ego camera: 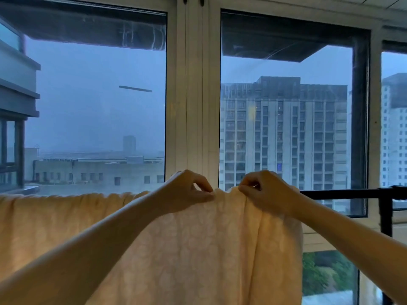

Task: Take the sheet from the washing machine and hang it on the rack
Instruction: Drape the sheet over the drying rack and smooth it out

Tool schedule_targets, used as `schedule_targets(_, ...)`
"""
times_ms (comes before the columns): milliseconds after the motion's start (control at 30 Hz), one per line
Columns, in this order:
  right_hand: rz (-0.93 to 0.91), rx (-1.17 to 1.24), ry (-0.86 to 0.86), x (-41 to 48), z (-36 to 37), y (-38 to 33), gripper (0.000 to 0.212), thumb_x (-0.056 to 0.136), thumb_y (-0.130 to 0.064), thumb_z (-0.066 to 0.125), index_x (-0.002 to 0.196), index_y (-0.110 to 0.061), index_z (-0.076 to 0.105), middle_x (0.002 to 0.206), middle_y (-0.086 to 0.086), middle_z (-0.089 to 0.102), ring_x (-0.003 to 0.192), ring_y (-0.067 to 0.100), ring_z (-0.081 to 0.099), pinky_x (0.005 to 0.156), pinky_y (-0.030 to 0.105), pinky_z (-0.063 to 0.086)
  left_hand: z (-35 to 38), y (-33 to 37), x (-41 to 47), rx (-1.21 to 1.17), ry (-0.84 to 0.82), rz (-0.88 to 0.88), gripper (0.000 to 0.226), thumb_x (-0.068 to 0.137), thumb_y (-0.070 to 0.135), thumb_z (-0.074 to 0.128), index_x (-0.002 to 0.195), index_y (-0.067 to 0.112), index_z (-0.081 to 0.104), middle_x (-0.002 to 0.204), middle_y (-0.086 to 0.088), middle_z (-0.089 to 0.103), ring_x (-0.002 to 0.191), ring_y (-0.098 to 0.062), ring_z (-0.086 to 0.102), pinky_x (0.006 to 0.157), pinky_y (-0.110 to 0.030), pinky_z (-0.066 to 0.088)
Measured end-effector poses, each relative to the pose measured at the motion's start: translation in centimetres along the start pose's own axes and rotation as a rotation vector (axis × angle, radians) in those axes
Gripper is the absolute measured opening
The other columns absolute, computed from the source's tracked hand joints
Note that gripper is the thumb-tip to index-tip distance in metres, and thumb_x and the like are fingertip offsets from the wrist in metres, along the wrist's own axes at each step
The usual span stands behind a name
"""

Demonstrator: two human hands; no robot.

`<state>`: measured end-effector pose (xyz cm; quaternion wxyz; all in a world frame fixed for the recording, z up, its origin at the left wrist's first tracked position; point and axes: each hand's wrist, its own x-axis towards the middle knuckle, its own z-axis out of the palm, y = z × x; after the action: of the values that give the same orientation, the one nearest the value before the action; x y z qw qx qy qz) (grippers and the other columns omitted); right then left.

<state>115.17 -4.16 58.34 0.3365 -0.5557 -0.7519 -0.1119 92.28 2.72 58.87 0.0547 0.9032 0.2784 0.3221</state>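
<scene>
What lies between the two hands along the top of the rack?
A bunched ridge of the sheet, pinched by left hand and right hand; head view.

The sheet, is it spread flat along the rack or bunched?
Bunched: the sheet hangs in gathered folds over the black rack.

Sheet [198, 249]: soft matt cloth, faint woven pattern. Rack [343, 194]: matt black metal.

Light: dim, bluish through the window [286, 117]
Glare: streaks high on the glass
Focus: soft overall
Edges: frames bow
</scene>
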Motion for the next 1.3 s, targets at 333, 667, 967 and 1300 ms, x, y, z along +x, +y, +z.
schedule_targets(333,0.011,0.017,-0.04,0.1,-0.6,0.3,0.007,0.084,-0.014,0.057,0.085,-0.019,0.061,0.082,0.0,0.064,0.075,0.012,0.06,0.072,0.023,0.05,-1.0,-1.7,0.2,-0.032,0.11,-0.023,0.013,0.085,0.023,0.067,0.072,0.022,0.066,0.071,0.009,0.065,0.073,0.003,0.061,0.068,-0.006,0.047)
schedule_targets(667,-0.006,-0.148,-0.127,0.3,-0.1,0.8,0.003,0.081,-0.025,0.055,0.084,-0.026,0.055,0.069,-0.009,0.055,0.065,0.006,0.055,0.072,0.029,0.053,-3.5,-5.1,-2.1,-0.009,0.146,-0.108,0.016,0.084,0.019,0.068,0.068,0.018,0.066,0.065,0.01,0.065,0.068,0.002,0.062,0.069,-0.013,0.048)
schedule_targets(967,0.05,-0.129,-0.069,-0.9,-0.7,2.9,0.026,0.083,-0.016,0.056,0.1,-0.03,0.042,0.059,-0.006,0.051,0.05,0.003,0.047,0.054,0.017,0.044,-3.2,-5.1,-1.5,0.008,0.118,-0.101,0.017,0.085,0.02,0.067,0.068,0.021,0.065,0.066,0.011,0.065,0.068,0.002,0.061,0.07,-0.014,0.047)
schedule_targets(1300,-0.09,-0.032,-0.004,-1.5,-2.7,4.8,0.024,0.087,-0.002,0.054,0.097,-0.024,0.054,0.105,-0.005,0.055,0.098,0.013,0.059,0.083,0.021,0.049,-2.4,-1.9,-1.1,0.188,0.079,-0.33,0.017,0.085,0.009,0.06,0.07,0.01,0.068,0.065,0.0,0.063,0.052,0.003,0.055,0.048,-0.008,0.038)
